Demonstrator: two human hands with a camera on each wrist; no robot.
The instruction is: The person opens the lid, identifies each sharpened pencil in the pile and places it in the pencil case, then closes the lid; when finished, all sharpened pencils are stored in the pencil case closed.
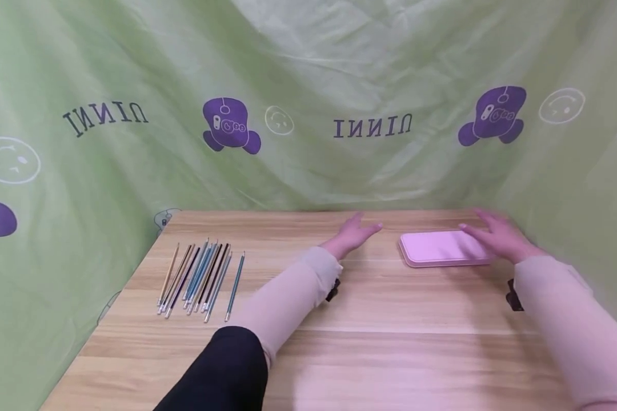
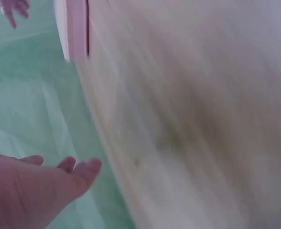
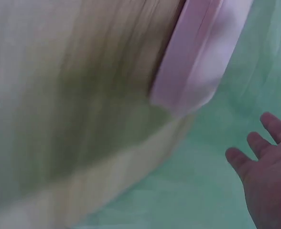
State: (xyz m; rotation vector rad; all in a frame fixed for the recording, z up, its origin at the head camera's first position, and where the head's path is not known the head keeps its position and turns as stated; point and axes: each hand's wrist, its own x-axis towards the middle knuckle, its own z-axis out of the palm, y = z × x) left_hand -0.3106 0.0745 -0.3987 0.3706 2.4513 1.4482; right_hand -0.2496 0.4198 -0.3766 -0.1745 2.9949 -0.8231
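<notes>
A flat pink case with rounded corners lies on the right part of the wooden table. Over its right end hovers my right hand, fingers spread and holding nothing; in the right wrist view a gap shows between that hand and the case. My left hand is in the air to the left of the case, fingers extended and apart from it. From the left wrist, the same hand appears low at the left, with the case's end at the top.
On the table's left side lies a loose bunch of pencils, with one teal pencil a little apart to its right. Green cloth with purple prints hangs behind and beside the table.
</notes>
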